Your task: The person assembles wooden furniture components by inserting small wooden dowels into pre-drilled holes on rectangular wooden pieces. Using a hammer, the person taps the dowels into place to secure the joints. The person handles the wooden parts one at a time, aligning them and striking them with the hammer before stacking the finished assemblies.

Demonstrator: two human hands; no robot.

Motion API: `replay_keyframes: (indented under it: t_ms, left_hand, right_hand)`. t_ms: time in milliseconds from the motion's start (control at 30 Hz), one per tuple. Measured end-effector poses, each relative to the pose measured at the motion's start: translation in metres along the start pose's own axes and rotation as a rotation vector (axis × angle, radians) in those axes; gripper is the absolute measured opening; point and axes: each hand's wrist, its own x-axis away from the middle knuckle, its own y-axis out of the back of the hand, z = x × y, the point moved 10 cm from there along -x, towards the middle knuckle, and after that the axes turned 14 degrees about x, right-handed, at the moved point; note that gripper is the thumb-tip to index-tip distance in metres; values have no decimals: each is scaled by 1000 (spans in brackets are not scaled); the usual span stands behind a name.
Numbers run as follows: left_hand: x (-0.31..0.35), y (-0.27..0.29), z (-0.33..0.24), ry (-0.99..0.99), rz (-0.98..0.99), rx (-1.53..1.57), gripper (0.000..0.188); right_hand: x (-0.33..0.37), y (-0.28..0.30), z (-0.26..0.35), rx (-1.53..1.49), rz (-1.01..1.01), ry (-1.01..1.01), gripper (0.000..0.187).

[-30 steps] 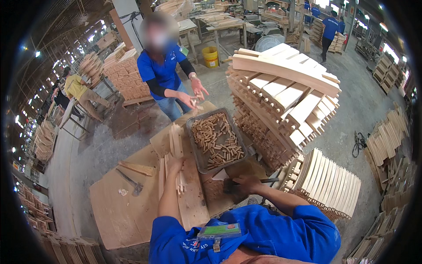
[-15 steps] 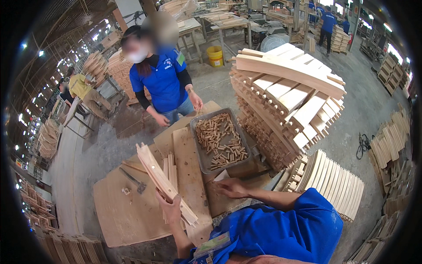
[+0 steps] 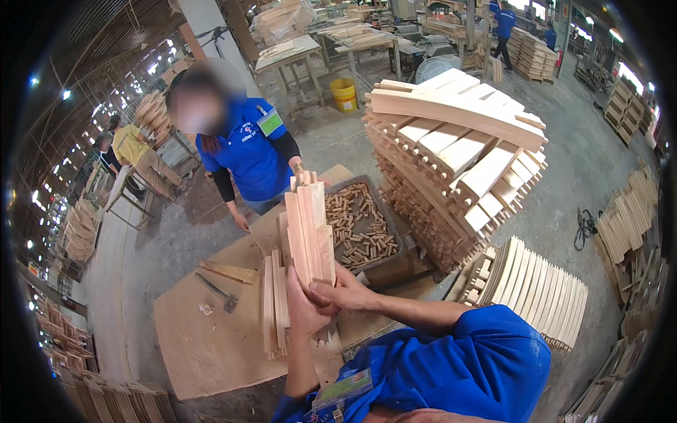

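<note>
A bundle of pale wooden slats point(image 3: 310, 233) is held up in both hands, its far end tilted away from me. My left hand point(image 3: 305, 308) wraps round the near end from the left. My right hand point(image 3: 347, 289) closes on the same end from the right, thumb across the wood. Beyond the bundle, partly hidden by it, a grey tray point(image 3: 398, 233) holds many short wooden dowels point(image 3: 370, 243). More slats point(image 3: 271, 303) lie on the bench beside my left hand. Farther left, a hammer point(image 3: 217, 290) rests on the cardboard point(image 3: 194, 345) near a wooden piece point(image 3: 229, 271).
Across the bench stands a co-worker point(image 3: 247, 155) in a blue shirt. A tall stack of curved wooden parts point(image 3: 458, 134) rises at the right, with a lower stack point(image 3: 539, 289) nearer me. Behind are a yellow bucket point(image 3: 344, 95) and a table point(image 3: 289, 51).
My right hand has moved from beside the tray to the wood in my left hand. The wood has swung rightward and now points away from me. The co-worker has shifted slightly left.
</note>
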Motion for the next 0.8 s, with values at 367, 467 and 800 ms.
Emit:
replay_keyframes:
  t_ms: [367, 467, 800]
  left_hand:
    - [-26, 11, 30, 249, -35, 622, 71]
    - [-40, 4, 8, 251, -115, 851, 54]
    - [-40, 0, 41, 233, -266, 708, 47]
  right_hand:
    - [1, 83, 53, 431, -415, 238, 37]
    - [-4, 107, 13, 300, -450, -50, 37]
    - [-13, 62, 29, 208, -414, 111, 35]
